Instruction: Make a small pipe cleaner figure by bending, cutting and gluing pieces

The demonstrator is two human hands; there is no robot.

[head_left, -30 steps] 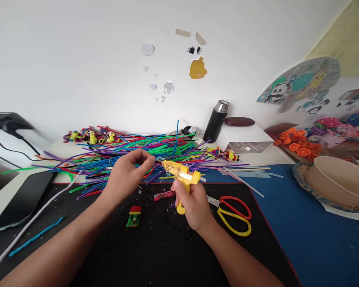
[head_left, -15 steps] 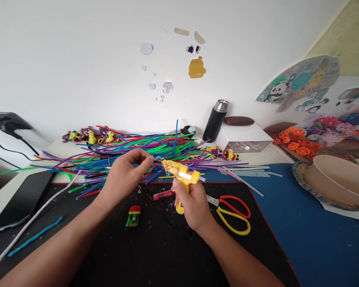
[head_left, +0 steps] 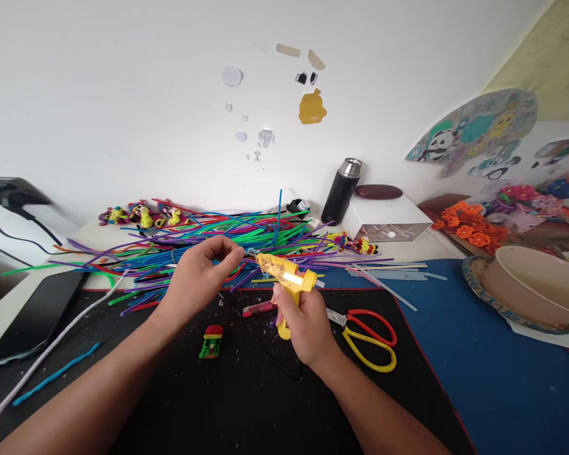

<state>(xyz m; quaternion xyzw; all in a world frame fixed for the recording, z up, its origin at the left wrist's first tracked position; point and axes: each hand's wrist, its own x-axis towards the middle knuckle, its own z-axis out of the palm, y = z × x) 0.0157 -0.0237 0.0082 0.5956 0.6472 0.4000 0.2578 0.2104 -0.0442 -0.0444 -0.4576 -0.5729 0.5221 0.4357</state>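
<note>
My right hand [head_left: 306, 322] is wrapped round the handle of a yellow hot glue gun [head_left: 284, 272], its nozzle pointing left. Thumb and fingers of my left hand [head_left: 201, 272] are pinched just left of the nozzle. A small blue piece [head_left: 252, 251], perhaps pipe cleaner, shows between the left fingertips and the nozzle; most of it is hidden. Below the hands, a small green, red and yellow block-like figure [head_left: 211, 342] lies on the black mat [head_left: 194, 404]. Right of the glue gun are scissors [head_left: 370, 341] with one red and one yellow handle.
Behind the hands spreads a pile of colourful pipe cleaners [head_left: 260, 234]. A black phone [head_left: 33, 316] and a twisted blue pipe cleaner [head_left: 57, 374] lie left. A black flask [head_left: 341, 193] stands by a white box [head_left: 384, 218]. At right is a beige bowl [head_left: 540, 284]; a red tool [head_left: 258, 309] lies behind the right hand.
</note>
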